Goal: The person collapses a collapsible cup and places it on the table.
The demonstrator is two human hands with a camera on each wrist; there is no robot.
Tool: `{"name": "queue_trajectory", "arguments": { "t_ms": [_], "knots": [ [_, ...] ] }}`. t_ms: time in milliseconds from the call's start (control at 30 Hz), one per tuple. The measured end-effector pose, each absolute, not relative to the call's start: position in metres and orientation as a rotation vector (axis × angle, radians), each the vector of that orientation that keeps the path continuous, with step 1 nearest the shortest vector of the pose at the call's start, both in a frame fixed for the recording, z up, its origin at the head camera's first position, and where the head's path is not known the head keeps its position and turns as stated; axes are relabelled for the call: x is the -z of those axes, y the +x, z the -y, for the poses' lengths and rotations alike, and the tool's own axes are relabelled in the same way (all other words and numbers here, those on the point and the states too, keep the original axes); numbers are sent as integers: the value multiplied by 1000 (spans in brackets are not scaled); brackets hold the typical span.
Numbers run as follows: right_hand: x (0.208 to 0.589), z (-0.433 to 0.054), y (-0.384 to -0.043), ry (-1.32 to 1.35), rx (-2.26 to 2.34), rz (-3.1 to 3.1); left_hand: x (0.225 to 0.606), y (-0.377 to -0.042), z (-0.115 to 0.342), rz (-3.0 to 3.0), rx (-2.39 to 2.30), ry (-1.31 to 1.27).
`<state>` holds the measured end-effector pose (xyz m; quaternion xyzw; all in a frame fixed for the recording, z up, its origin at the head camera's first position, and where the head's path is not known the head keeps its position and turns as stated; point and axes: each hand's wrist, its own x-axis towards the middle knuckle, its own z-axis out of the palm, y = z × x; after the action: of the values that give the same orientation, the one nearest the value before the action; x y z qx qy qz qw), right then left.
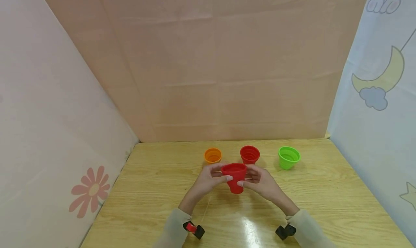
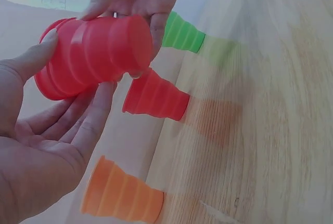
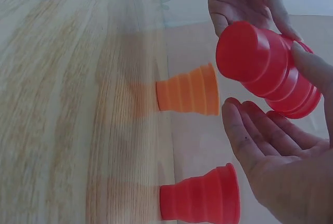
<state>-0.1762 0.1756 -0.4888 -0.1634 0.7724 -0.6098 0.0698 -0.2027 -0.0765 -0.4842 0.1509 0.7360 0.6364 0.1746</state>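
Note:
Between both hands, above the table, is a red ribbed cup (image 1: 236,181) with its mouth up and its rim slightly bent out of round. My left hand (image 1: 208,179) grips its left side, the thumb in front and the fingers behind. On the other side my right hand (image 1: 264,184) holds it, the thumb on the wall near the rim. The right wrist view shows the held cup (image 3: 265,65) with the right fingers (image 3: 250,135) stretched out beside it. In the left wrist view the left fingers (image 2: 96,115) touch the cup (image 2: 93,52) from below.
Behind the hands, an orange cup (image 1: 213,156), a second red cup (image 1: 250,155) and a green cup (image 1: 289,158) stand upright in a row on the wooden table (image 1: 146,190). A beige backdrop (image 1: 214,78) rises at the table's back edge, with pale printed sheets on both sides.

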Motion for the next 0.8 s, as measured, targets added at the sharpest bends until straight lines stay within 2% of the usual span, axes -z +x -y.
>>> {"name": "queue_trajectory", "arguments": {
  "t_ms": [533, 800],
  "knots": [
    [493, -177, -172, -282, 1757, -2294, 483, -194, 75, -2032, -1722, 352],
    [493, -172, -174, -294, 1846, -2138, 488, -203, 88, -2182, -1551, 564]
  ]
}}
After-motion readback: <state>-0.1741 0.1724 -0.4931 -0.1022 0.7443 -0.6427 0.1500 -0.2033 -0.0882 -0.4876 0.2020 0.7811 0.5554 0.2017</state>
